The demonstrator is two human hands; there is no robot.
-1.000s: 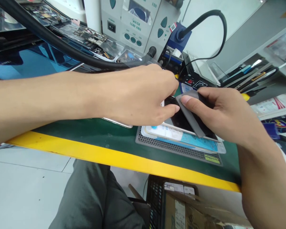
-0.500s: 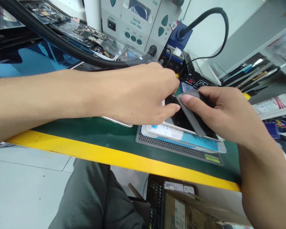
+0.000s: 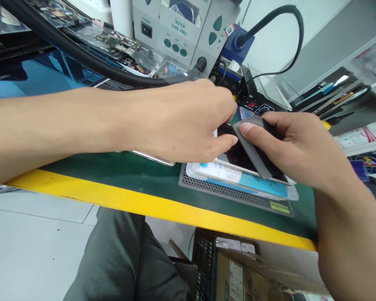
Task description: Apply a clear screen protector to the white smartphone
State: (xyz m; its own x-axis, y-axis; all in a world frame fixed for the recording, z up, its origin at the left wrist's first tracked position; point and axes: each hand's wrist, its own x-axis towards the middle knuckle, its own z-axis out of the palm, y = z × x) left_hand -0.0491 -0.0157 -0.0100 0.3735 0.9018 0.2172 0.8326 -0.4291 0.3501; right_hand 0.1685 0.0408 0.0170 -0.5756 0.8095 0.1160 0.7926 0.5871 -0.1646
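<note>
A smartphone [image 3: 235, 154] with a dark, glossy face and pale rim lies on a blue and white package [image 3: 247, 182]. My left hand [image 3: 197, 121] is closed over the phone's left end, its thumb resting on the dark face; the other fingertips are hidden beneath the hand. A flat grey strip [image 3: 253, 148] lies slantwise across the phone. My right hand [image 3: 301, 146] pinches this strip at its upper end, thumb on top and fingers behind. Under my left wrist, the edge of another thin, metallic-looking device [image 3: 155, 158] shows.
A perforated grey pad [image 3: 222, 193] sits beneath the package on the green bench with a yellow edge [image 3: 138, 200]. Behind stand a soldering station [image 3: 178, 29], a thick black hose [image 3: 90, 62] and trays of small parts [image 3: 141, 62]. Below the bench is a cardboard box [image 3: 250, 276].
Both hands keep the same hold on the phone and the strip. The view has shifted very slightly.
</note>
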